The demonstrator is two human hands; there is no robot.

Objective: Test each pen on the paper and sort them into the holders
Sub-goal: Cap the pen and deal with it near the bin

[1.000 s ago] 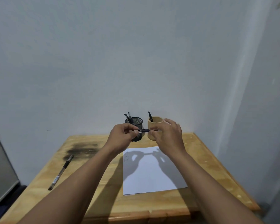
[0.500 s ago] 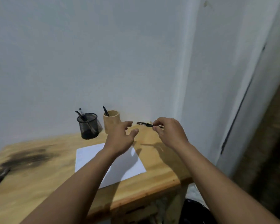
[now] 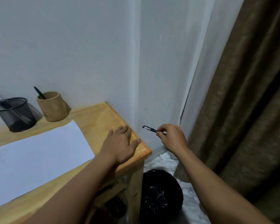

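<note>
Head | right hand [image 3: 173,139] pinches pen [image 3: 149,129] beyond table [image 3: 103,118] corner, bin [image 3: 160,196] below | left hand [image 3: 120,146] released, flat over table edge

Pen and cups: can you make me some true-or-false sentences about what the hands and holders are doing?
1. The right hand pinches a pen out past the table edge. True.
2. The left hand grips a pen. False: it lies open on the table corner.
3. The wooden holder is empty. False: a lone pen leans in it.
4. The mesh holder stands left of the wooden holder. True.
</note>
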